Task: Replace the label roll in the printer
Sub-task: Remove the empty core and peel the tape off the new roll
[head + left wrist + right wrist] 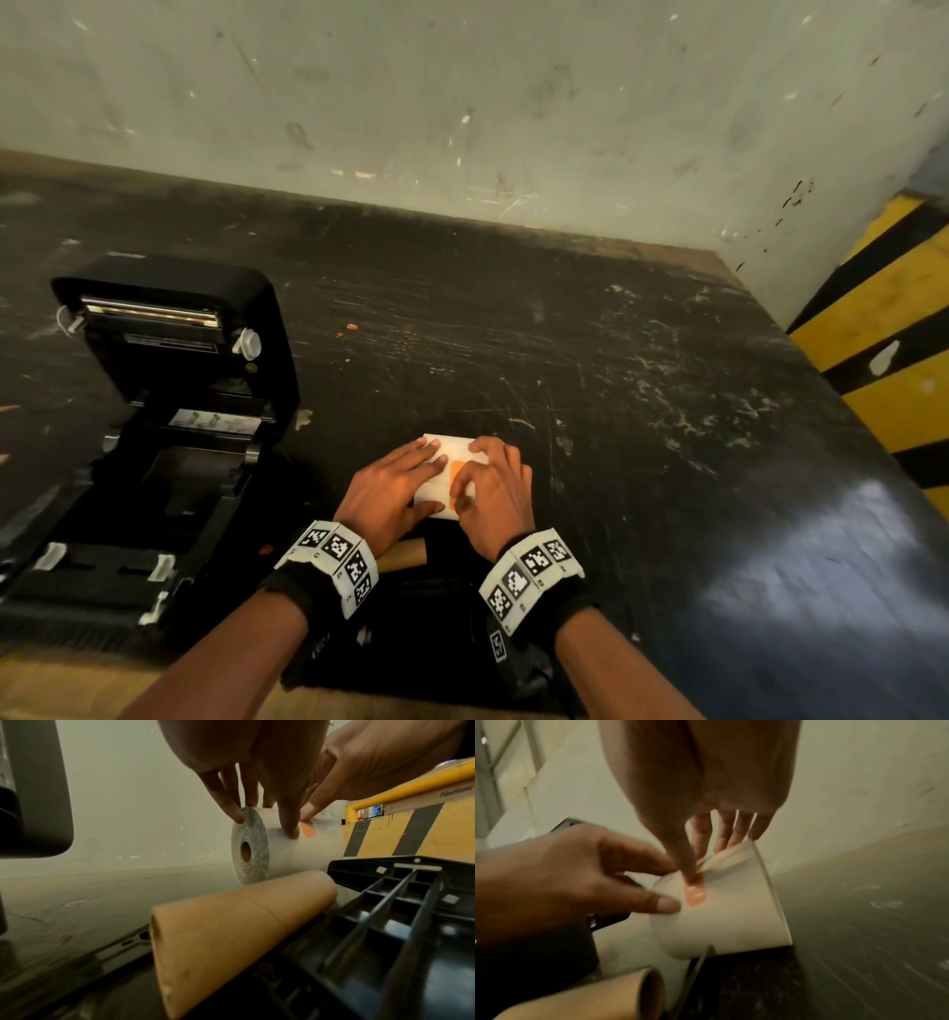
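A white label roll lies on its side on the black table, an orange sticker across its loose end. My left hand holds the roll's left end, fingers over the top, thumb on the near side. My right hand curls over the right end. In the right wrist view its thumb tip sits on the orange sticker of the roll. The black printer stands at the left with its lid up and its roll bay bare. An empty brown cardboard core lies by my left wrist.
A black ribbed plastic part lies next to the cardboard core, near the table's front edge. A scuffed wall runs close behind the table. A yellow and black striped barrier stands past the right edge.
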Motion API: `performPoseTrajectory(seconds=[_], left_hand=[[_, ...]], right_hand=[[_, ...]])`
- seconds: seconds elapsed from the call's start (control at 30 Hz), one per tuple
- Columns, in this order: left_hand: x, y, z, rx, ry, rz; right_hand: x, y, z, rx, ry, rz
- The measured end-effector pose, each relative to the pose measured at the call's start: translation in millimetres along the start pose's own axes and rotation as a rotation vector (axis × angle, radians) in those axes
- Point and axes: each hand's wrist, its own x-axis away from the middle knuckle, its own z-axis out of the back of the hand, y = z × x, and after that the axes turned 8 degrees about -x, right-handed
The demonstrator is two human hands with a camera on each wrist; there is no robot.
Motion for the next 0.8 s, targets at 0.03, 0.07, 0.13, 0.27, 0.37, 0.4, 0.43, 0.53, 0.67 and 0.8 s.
performPoseTrajectory(seconds=[0.03,0.07,0.13,0.27,0.37,0.4,0.43,0.53,0.67,0.8], left_hand=[[0,0,0,-0.014,-0.006,-0.006],[0,0,1,-0.023,-0.004,-0.011],[1,0,1,-0.018,-0.009,-0.016],[1,0,-1,0.034,-0.035,0.016],[2,1,-1,0.039,-0.032,0.01],[2,0,-1,0.034,-0.022,0.005],[3,-1,-2,0.031,-0.015,0.0],[5,-1,-3,0.028,0.005,-0.008],[4,-2,-4,0.031,0.03,-0.014],[4,-2,-4,0.021,0.025,-0.022]], right_hand=[[2,1,-2,-0.002,0.005,0.003],[3,1,-1,-0.014,0.016,0.01],[1,4,3,-0.041,0.029,0.018],[0,7,8,0.058,-0.019,0.085],[5,9,4,0.092,0.001,0.137],[6,8,3,0.09,0.008,0.137],[7,8,3,0.088,0.013,0.134],[6,9,2,0.057,0.028,0.116],[7,8,-5,-0.02,0.121,0.099],[6,10,-4,-0.038,0.115,0.085]])
